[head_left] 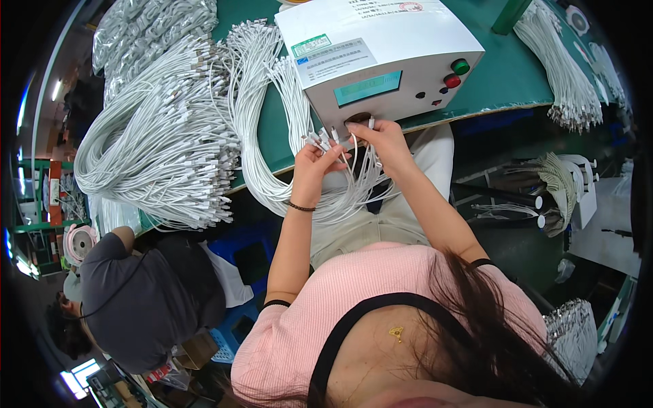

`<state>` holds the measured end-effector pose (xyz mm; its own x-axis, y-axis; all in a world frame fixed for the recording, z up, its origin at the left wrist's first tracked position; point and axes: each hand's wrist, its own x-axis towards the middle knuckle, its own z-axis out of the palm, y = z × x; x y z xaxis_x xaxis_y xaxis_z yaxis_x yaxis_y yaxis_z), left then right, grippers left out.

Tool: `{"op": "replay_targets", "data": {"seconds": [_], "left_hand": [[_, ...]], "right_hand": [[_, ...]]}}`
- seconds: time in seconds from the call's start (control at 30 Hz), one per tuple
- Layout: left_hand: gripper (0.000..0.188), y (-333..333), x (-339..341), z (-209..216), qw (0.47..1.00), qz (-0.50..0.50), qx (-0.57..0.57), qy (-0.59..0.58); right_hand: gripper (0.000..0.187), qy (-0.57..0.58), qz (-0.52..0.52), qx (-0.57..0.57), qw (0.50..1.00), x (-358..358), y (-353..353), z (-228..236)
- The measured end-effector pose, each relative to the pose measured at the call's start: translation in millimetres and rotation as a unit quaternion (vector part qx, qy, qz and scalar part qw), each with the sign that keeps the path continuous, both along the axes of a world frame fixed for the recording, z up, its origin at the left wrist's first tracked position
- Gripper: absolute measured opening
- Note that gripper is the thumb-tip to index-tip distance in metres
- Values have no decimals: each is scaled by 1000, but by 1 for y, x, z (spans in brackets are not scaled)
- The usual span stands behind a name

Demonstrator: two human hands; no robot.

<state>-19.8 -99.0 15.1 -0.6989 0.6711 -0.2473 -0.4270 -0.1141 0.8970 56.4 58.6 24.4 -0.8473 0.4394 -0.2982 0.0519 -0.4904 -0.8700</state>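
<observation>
Just in front of a white box-shaped machine with a lit display [368, 88], both my hands work among white cables. My left hand [318, 163] is closed around several white cable connectors, their ends sticking up past the fingers. Beside it, my right hand [382, 141] pinches a white cable close to a round dark opening in the machine's front [358, 119]. A connector end stands up by its fingertips. From both hands the white cables [354, 197] hang in loops over my lap, and some run left to the table edge.
A big heap of white cables [156, 143] covers the table's left side, with bagged cables [153, 30] behind. Another cable bundle [561, 68] lies at the far right. Green and red buttons [456, 73] sit on the machine. A person in dark clothes [149, 299] sits at left near blue stools [238, 319].
</observation>
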Motion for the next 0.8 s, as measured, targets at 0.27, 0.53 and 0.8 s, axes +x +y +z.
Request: {"op": "replay_targets", "data": {"seconds": [0.27,0.53,0.8], "left_hand": [[18,1,4,0,1000,-27,-1,-12],[20,-2,6,-6,1000,-10,-8,-4],[20,-1,-2,9,1000,9,-3,20]], "right_hand": [[21,7,101,63,993,5,4,3],[23,-8,31,153,988,8,0,-11],[23,-18,3,51,999,3,-2,7]]}}
